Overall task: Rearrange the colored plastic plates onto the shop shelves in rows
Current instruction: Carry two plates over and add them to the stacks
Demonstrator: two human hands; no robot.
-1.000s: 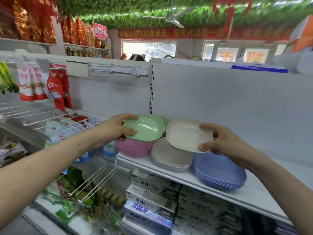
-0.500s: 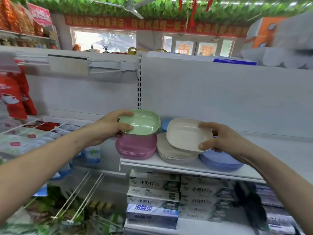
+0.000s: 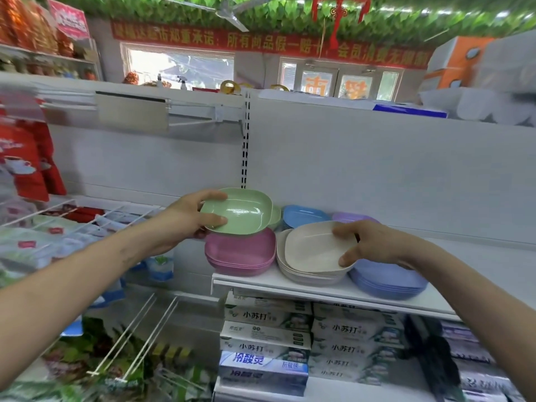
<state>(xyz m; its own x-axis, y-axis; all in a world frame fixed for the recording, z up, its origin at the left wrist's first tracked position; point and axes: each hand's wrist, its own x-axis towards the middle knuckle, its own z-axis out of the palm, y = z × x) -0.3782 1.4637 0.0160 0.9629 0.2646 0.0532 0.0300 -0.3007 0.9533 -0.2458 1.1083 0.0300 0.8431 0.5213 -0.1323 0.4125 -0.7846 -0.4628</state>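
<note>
The left hand (image 3: 185, 224) gripped a green plate (image 3: 237, 211) above the pink stack (image 3: 240, 253); the right hand (image 3: 374, 245) pinched a cream plate (image 3: 313, 248) over the cream stack (image 3: 290, 271) on the shelf (image 3: 319, 288).

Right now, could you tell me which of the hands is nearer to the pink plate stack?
Left. The left hand grips a green plate just above the pink stack; the right hand grips a beige plate further right.

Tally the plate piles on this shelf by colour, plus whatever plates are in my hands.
Pink pile: 1
Cream pile: 1
Periwinkle pile: 1
Sky-blue pile: 1
Lilac pile: 1
Green pile, mostly hidden: 1
Green plate in left hand: 1
Cream plate in right hand: 1
Total: 6 piles, 2 held plates
</note>
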